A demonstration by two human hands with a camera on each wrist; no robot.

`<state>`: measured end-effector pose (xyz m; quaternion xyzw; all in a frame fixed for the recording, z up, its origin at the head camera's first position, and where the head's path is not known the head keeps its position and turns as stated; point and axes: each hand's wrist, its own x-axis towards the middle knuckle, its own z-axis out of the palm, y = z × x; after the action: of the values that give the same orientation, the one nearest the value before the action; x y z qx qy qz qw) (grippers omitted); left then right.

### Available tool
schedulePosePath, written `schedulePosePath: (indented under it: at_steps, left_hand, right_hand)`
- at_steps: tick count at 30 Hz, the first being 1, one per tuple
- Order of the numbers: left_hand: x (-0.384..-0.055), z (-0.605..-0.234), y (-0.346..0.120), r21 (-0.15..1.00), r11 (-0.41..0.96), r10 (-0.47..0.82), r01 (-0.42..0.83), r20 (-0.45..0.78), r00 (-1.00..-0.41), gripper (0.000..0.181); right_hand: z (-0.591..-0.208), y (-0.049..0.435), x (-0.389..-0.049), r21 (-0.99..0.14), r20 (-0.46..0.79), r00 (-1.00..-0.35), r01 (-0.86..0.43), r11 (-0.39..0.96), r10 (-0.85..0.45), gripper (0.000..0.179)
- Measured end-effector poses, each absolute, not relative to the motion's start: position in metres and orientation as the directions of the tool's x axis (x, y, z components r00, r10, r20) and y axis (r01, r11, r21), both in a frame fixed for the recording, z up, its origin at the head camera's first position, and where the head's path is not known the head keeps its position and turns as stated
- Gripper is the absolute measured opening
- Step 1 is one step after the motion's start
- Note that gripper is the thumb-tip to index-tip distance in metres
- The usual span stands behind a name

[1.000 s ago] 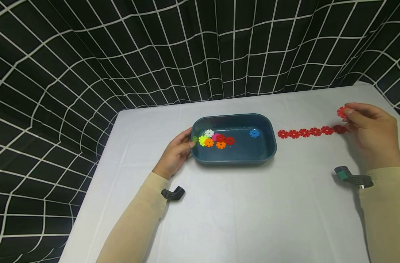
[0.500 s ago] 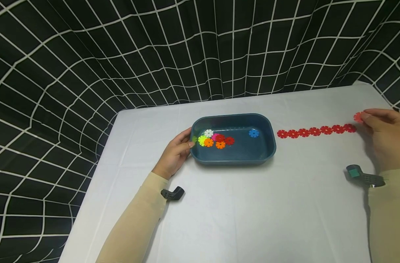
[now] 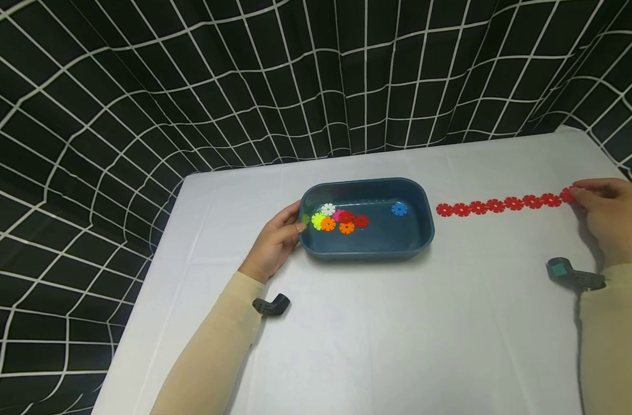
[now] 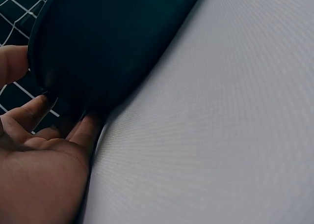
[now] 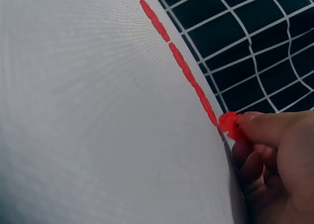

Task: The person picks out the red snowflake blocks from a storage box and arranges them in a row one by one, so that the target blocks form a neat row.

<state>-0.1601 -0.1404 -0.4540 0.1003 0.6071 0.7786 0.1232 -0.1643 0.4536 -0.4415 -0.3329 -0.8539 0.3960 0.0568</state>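
My left hand [image 3: 273, 242] grips the left end of a dark blue-green plastic tub [image 3: 368, 254], thumb at the rim and fingers along the outside wall. In the left wrist view the fingertips meet the tub [image 4: 113, 42] low on its side. My right hand [image 3: 614, 222] pinches a red notched plastic disc [image 3: 567, 195] between thumb and fingers, at the right end of a row of red discs [image 3: 495, 206] on the table. The right wrist view shows the pinched disc [image 5: 228, 123] tilted, its edge right at the row's end; the other discs lie flat.
Inside the tub, several loose discs cluster on the left, among them a white disc [image 3: 328, 210] and an orange disc [image 3: 346, 227]. A blue disc [image 3: 399, 208] lies apart on the right. Black grid-patterned curtain [image 3: 368, 86] hangs behind the white table [image 3: 388, 334].
My right hand has moved right past the row, then lowered its red disc to the row's right end. The left hand has stayed on the tub.
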Motion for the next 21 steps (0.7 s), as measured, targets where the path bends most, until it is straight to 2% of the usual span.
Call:
schedulePosePath:
  at_steps: [3, 21]
  left_hand:
    - [-0.1600, -0.4536, -0.1404, 0.969, -0.234, 0.310, -0.076, 0.000, -0.951, 0.060]
    - [-0.1599, -0.4540, -0.1411, 0.968, -0.237, 0.313, -0.079, -0.001, -0.950, 0.061]
  right_hand:
    - [-0.4379, 0.4495, -0.1638, -0.667, -0.163, -0.780, 0.538, 0.515, 0.604, 0.057]
    - [-0.4431, 0.4473, -0.1659, -0.667, -0.162, -0.803, 0.518, 0.536, 0.574, 0.056]
